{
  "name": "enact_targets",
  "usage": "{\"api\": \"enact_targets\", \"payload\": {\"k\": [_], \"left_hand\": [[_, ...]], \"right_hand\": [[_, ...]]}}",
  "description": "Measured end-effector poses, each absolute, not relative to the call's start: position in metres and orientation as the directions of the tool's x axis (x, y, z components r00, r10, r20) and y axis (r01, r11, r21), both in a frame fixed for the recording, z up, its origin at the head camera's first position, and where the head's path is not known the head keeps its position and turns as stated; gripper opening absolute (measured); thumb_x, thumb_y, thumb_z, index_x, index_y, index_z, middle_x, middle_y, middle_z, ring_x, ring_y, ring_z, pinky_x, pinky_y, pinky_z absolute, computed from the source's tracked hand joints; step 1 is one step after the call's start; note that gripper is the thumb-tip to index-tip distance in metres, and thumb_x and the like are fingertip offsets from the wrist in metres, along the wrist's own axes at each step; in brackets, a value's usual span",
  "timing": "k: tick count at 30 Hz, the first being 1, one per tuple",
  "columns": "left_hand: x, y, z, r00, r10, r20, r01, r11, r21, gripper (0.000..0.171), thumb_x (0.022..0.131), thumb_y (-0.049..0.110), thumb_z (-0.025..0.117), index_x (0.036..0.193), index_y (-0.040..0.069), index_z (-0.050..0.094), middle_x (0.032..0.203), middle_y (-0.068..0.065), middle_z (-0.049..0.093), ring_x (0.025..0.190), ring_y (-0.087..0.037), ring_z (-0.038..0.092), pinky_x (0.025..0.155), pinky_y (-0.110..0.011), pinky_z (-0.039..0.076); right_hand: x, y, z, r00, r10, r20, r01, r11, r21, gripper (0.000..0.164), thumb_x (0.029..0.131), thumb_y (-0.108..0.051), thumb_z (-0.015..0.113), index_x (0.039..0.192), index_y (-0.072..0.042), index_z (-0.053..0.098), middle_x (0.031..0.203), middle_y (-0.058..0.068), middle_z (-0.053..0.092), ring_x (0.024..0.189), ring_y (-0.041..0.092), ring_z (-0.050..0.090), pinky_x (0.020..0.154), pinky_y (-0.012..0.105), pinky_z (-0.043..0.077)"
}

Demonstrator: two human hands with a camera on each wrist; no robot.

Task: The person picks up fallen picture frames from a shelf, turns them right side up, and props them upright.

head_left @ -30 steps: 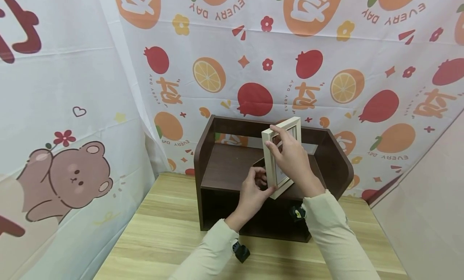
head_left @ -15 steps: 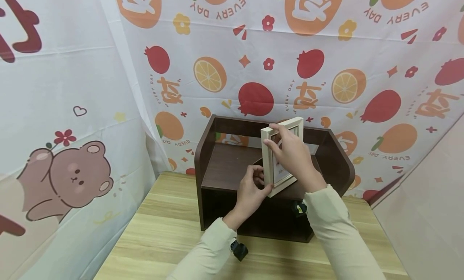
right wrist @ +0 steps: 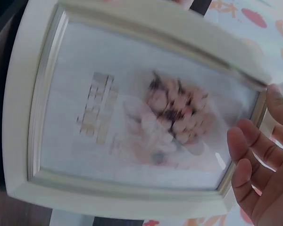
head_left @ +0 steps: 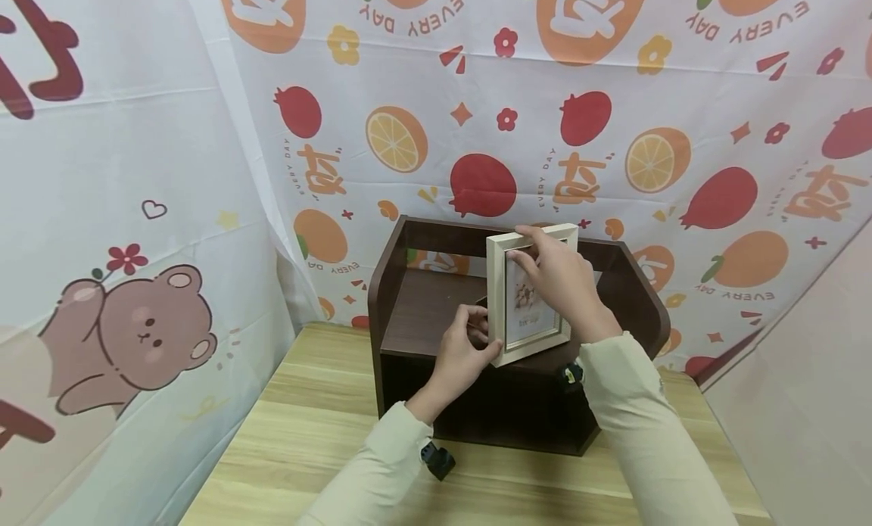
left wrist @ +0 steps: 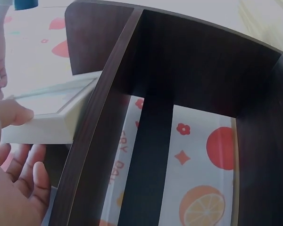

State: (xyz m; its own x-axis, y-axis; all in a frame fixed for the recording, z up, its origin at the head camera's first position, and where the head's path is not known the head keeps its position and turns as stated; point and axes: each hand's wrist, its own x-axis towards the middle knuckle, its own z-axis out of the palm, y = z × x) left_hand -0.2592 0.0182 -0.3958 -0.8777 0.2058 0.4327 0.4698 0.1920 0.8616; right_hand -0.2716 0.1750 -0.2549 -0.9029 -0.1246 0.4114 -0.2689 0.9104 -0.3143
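A cream-bordered picture frame (head_left: 534, 323) stands nearly upright over the front of the upper board of a dark brown desktop shelf (head_left: 425, 306). My right hand (head_left: 568, 287) grips its top edge, fingers reaching over the front. Low on the frame's left side, my left hand (head_left: 459, 356) pinches the border between thumb and fingers. In the left wrist view the thumb (left wrist: 19, 114) presses the frame's side, with the other fingers behind. Flowers and lettering show behind the glass (right wrist: 155, 117) in the right wrist view. The frame's back is hidden in the head view.
The shelf has raised side panels (head_left: 633, 299) and a dark lower compartment (head_left: 477, 412). It stands on a light wood-grain table (head_left: 320, 390). A fruit-print cloth (head_left: 470, 94) hangs close behind, and a bear-print cloth (head_left: 136, 329) hangs at the left.
The picture frame has turned so that its front faces more toward the head camera. My left hand has shifted slightly left with its lower corner; my right hand has moved slightly right.
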Motion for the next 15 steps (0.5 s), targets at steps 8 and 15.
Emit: {"api": "enact_targets", "payload": {"k": [8, 15], "left_hand": [[-0.266, 0.006, -0.395, -0.883, 0.245, 0.400, 0.449, 0.198, 0.871, 0.042, 0.086, 0.008, 0.071, 0.123, 0.008, 0.050, 0.106, -0.014, 0.059, 0.090, -0.025, 0.061, 0.068, -0.024, 0.051], [-0.271, -0.002, -0.392, -0.891, 0.252, 0.377, 0.428, 0.188, 0.884, 0.042, 0.086, 0.007, 0.071, 0.124, 0.009, 0.052, 0.109, -0.014, 0.058, 0.092, -0.026, 0.062, 0.069, -0.026, 0.051]], "right_hand": [[-0.279, 0.195, -0.255, -0.900, -0.058, 0.432, -0.198, 0.938, -0.286, 0.045, 0.097, -0.036, 0.057, 0.139, -0.020, 0.052, 0.078, 0.009, 0.063, 0.057, 0.021, 0.049, 0.048, 0.031, 0.034], [-0.281, 0.208, -0.255, -0.886, -0.039, 0.461, -0.179, 0.948, -0.264, 0.044, 0.097, -0.037, 0.056, 0.137, -0.020, 0.054, 0.066, 0.007, 0.054, 0.055, 0.021, 0.047, 0.049, 0.031, 0.033]]}}
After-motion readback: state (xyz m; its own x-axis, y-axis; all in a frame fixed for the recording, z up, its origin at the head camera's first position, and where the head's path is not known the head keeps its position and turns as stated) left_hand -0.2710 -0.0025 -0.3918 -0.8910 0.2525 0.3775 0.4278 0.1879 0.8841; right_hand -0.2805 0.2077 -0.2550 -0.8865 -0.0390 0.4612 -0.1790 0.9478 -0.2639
